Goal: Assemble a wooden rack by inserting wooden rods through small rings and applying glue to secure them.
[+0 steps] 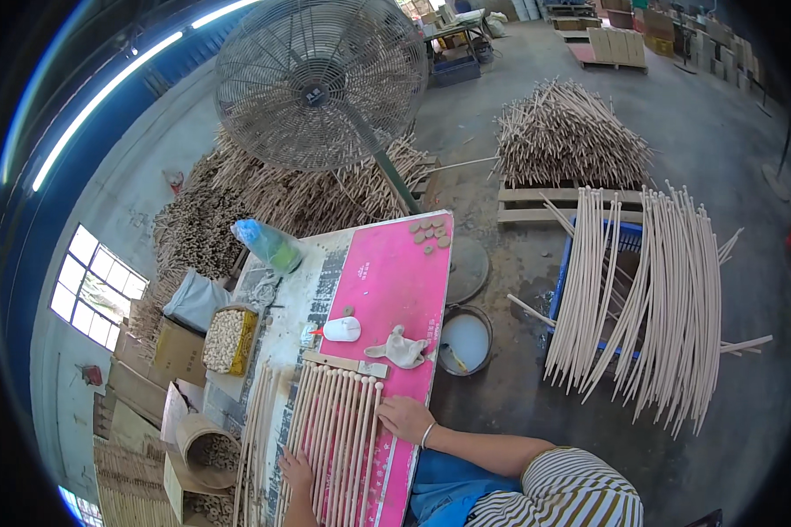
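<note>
A row of pale wooden sticks with round ball ends (343, 430) lies side by side on the pink-and-white worktable, their ball ends lined up below a flat wooden bar (343, 362). My left hand (297, 472) rests at the row's left side, fingers apart on the sticks. At the right side, my right hand (403, 419) touches the outermost stick just below its ball, with fingers stretched out. Beyond the bar lie a white glue bottle with a red tip (341, 329) and a crumpled whitish glove (401, 349). More thin sticks (255, 448) lie left of the row.
A yellow basket of wooden balls (229, 341) stands at the table's left. A bucket of whitish liquid (464, 342) is right of the table. Sticks lie across a blue crate (628, 237); a large fan (321, 88) rises beyond the table, near heaped sticks (571, 136).
</note>
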Action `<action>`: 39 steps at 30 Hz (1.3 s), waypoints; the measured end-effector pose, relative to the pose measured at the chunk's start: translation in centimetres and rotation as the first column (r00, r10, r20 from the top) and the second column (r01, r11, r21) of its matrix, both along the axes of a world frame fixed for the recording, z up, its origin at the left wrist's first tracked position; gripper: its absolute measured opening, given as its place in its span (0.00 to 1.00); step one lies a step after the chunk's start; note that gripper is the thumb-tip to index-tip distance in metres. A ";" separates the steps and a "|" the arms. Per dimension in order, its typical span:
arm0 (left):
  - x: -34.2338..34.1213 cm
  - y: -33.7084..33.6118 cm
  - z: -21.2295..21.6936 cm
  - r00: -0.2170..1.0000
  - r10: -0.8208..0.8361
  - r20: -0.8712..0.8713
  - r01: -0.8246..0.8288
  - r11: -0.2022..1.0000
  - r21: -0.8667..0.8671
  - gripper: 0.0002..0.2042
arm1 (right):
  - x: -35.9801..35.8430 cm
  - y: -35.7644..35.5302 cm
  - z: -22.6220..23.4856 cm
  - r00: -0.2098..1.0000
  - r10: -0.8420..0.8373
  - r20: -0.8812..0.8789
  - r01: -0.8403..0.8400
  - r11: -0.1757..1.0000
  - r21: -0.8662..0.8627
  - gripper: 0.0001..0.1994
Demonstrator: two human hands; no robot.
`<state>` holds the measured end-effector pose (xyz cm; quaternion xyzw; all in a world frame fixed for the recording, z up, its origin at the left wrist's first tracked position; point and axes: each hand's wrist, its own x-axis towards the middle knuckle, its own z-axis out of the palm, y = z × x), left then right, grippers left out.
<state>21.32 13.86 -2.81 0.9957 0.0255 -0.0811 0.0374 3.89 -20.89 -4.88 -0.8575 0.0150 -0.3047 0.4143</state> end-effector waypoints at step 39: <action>-1.7 -2.7 -1.3 0.951 0.048 0.305 -0.069 0.996 0.061 0.31 | 1.1 -0.8 3.0 0.994 0.058 0.090 -0.056 0.998 -0.019 0.06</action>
